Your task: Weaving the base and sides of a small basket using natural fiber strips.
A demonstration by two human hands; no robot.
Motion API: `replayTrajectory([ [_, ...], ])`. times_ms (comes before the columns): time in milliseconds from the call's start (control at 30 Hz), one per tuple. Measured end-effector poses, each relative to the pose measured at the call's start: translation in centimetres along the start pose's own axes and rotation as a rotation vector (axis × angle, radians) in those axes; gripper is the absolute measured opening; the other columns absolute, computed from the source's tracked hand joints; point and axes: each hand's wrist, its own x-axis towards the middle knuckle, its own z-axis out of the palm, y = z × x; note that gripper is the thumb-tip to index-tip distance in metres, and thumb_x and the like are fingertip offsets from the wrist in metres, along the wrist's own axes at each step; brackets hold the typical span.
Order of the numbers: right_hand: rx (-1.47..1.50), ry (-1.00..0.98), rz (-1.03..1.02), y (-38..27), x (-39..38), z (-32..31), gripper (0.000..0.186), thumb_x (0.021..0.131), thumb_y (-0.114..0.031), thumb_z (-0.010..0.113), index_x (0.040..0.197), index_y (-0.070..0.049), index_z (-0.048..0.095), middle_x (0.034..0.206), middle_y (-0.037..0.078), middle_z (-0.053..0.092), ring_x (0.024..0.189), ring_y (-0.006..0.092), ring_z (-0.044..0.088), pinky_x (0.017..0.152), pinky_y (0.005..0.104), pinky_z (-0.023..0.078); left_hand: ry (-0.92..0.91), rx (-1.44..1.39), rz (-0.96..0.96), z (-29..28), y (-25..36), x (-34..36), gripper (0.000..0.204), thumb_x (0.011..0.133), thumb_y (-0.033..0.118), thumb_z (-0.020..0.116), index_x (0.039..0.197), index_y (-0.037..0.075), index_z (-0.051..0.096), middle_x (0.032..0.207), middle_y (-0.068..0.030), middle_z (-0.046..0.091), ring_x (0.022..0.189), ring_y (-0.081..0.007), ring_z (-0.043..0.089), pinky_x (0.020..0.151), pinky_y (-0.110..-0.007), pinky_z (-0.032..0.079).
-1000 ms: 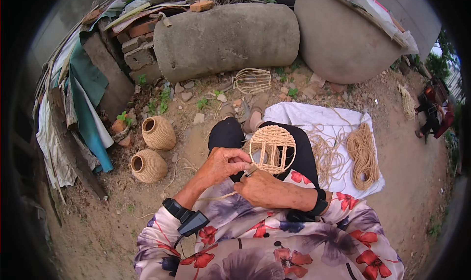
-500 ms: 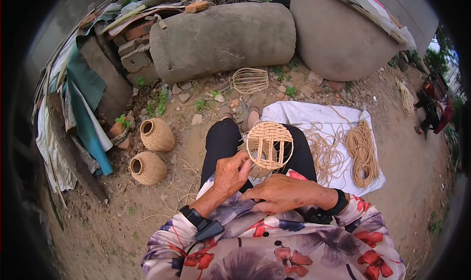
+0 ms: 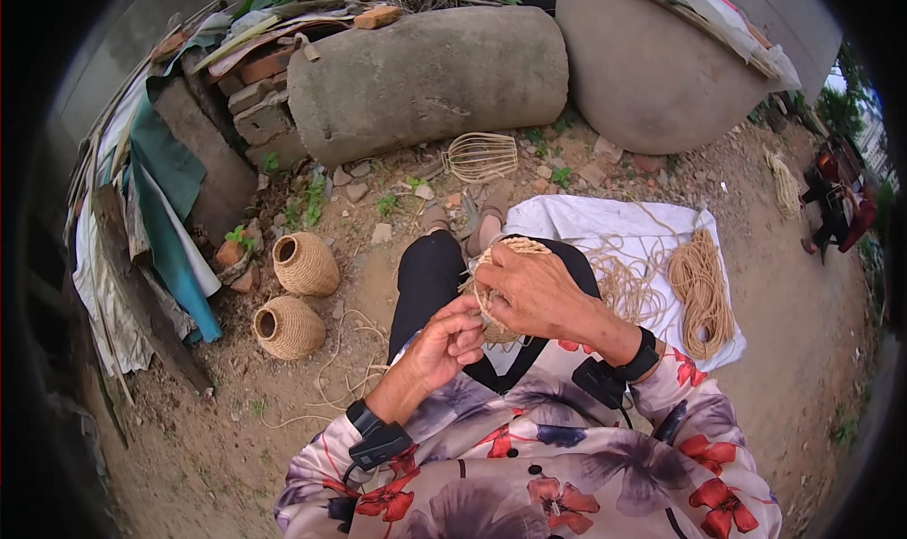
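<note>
A half-woven basket (image 3: 521, 244) of straw-coloured cord rests upside up between my knees, mostly hidden under my right hand. My right hand (image 3: 537, 289) reaches across it from the right, its fingers bent and closed at the basket's left edge. Just left of that edge is my left hand (image 3: 449, 342), palm turned partly up, with fingers curled and the thumb and forefinger tips meeting near the right fingertips. What the left fingertips pinch is too small to make out. Dark trousers (image 3: 430, 279) show on both sides of the basket.
Two finished round woven pots (image 3: 307, 263) lie on the dirt at left, beside loose cord (image 3: 350, 369). At right, a coil of cord (image 3: 701, 293) and tangled strands sit on a white sack (image 3: 567, 216). A bare frame (image 3: 480, 156) lies ahead, before a concrete cylinder (image 3: 430, 76).
My right hand has moved up and forward onto the basket, covering its woven top. My left hand has slid slightly down and left, its palm turning up. The basket sits lower or is tilted.
</note>
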Motion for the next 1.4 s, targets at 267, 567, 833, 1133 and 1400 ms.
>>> replayTrajectory([
  [267, 0.048, -0.017, -0.177, 0.4, -0.3, 1.4, 0.020, 0.077, -0.007, 0.063, 0.096, -0.004, 0.060, 0.087, 0.014, 0.057, 0.080, 0.0341, 0.063, 0.067, 0.0443, 0.049, 0.308, 0.542, 0.179, 1.5, -0.1, -0.3, 0.013, 0.092, 0.010, 0.062, 0.105, 0.007, 0.063, 0.062, 0.0042, 0.049, 0.050, -0.0042, 0.041, 0.046, -0.022, 0.034],
  [567, 0.112, 0.252, -0.124, -0.9, -1.6, -0.3, 0.020, 0.080, -0.004, 0.064, 0.099, -0.002, 0.056, 0.090, 0.012, 0.057, 0.078, 0.0334, 0.061, 0.066, 0.0446, 0.048, 0.252, 1.391, 0.524, 4.3, 1.9, 0.2, 0.018, 0.089, 0.014, 0.071, 0.101, 0.003, 0.066, 0.064, 0.0022, 0.050, 0.057, -0.0036, 0.044, 0.051, -0.026, 0.037],
  [833, 0.786, 0.207, 0.061, -1.8, -3.1, -0.8, 0.017, 0.095, -0.014, 0.061, 0.104, 0.000, 0.063, 0.084, 0.010, 0.060, 0.077, 0.0209, 0.061, 0.069, 0.0371, 0.049, -0.038, 1.174, 0.393, 13.2, 7.4, -1.1, 0.024, 0.097, 0.025, 0.064, 0.111, 0.005, 0.067, 0.069, 0.0063, 0.053, 0.058, -0.0020, 0.045, 0.051, -0.019, 0.034],
  [1133, 1.436, 0.395, 0.759, 1.6, -12.1, 2.2, 0.023, 0.102, -0.024, 0.056, 0.100, -0.002, 0.064, 0.073, 0.003, 0.063, 0.059, 0.0082, 0.060, 0.050, 0.0220, 0.045, 0.013, 2.016, 0.807, 5.8, 2.5, -2.2, 0.045, 0.077, 0.007, 0.076, 0.121, 0.015, 0.067, 0.097, -0.0088, 0.059, 0.084, -0.0241, 0.061, 0.067, -0.034, 0.052],
  [1400, 1.412, 0.475, 0.624, 3.2, -7.8, 0.5, 0.013, 0.099, -0.017, 0.061, 0.103, -0.005, 0.059, 0.084, 0.004, 0.066, 0.069, 0.0088, 0.063, 0.059, 0.0218, 0.052, 0.070, 2.254, 0.943, 4.5, 1.4, -1.4, 0.049, 0.077, 0.020, 0.079, 0.124, 0.020, 0.067, 0.089, -0.0021, 0.057, 0.078, -0.0205, 0.059, 0.064, -0.034, 0.050],
])
